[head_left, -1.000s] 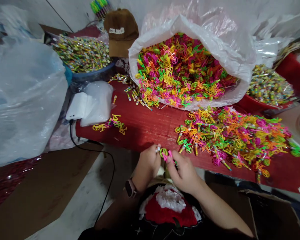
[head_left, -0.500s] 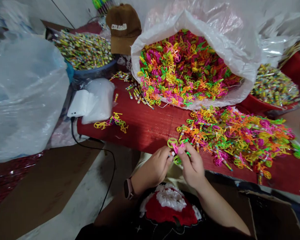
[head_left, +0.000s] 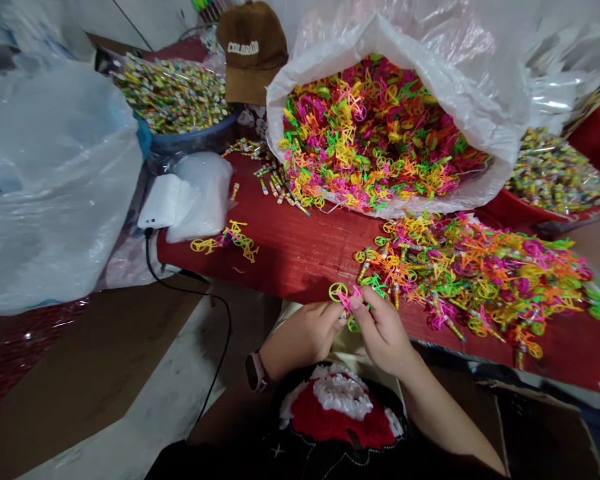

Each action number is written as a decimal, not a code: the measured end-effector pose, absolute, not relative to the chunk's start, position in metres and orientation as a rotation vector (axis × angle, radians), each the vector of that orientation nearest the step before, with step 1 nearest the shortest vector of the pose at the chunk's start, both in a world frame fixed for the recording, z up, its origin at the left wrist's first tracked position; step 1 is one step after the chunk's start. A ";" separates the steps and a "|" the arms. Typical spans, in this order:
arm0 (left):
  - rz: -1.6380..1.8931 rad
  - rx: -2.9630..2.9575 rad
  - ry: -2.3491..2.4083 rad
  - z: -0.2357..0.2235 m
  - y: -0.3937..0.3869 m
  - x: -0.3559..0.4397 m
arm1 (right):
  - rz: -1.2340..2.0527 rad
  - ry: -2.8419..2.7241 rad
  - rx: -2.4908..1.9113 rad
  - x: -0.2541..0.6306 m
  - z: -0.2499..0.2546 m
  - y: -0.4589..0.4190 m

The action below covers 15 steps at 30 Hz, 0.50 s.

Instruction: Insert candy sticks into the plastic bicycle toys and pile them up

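Just over the near edge of the red table (head_left: 300, 250), a small toy bicycle (head_left: 343, 301) with a pink frame and green wheels is held between both hands. My left hand (head_left: 303, 331) is closed on its lower left side, where a bit of a small tube shows at the fingertips. My right hand (head_left: 386, 333) pinches the pink frame between thumb and forefinger. Fingers hide much of the toy. Right of the hands lies a heap of toy bicycles (head_left: 500, 273) in pink, yellow, green and orange, with patterned tubes among them.
A white sack (head_left: 505, 157) spills colourful plastic pieces at the back. Small tubes fill a blue tub (head_left: 195, 139); others lie loose on the table. A white power bank (head_left: 160, 202) with a black cable, yellow pieces (head_left: 240, 241), and a brown cap (head_left: 253, 57) are to the left.
Both hands stay closed on the toy bicycle, which has moved slightly left and turned a little. The camera view has shifted slightly.
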<state>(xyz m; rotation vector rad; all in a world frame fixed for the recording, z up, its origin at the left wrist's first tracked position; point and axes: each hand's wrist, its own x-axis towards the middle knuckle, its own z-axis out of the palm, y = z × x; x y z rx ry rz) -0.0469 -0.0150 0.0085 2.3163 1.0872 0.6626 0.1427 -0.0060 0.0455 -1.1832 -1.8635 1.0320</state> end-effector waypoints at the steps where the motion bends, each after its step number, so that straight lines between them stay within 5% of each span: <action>1: 0.657 2.312 1.093 0.009 -0.016 -0.047 | 1.029 -1.869 -1.186 0.142 0.045 -0.006; 15: 0.814 2.071 0.990 0.003 -0.018 -0.047 | 0.906 -2.033 -1.105 0.151 0.048 0.000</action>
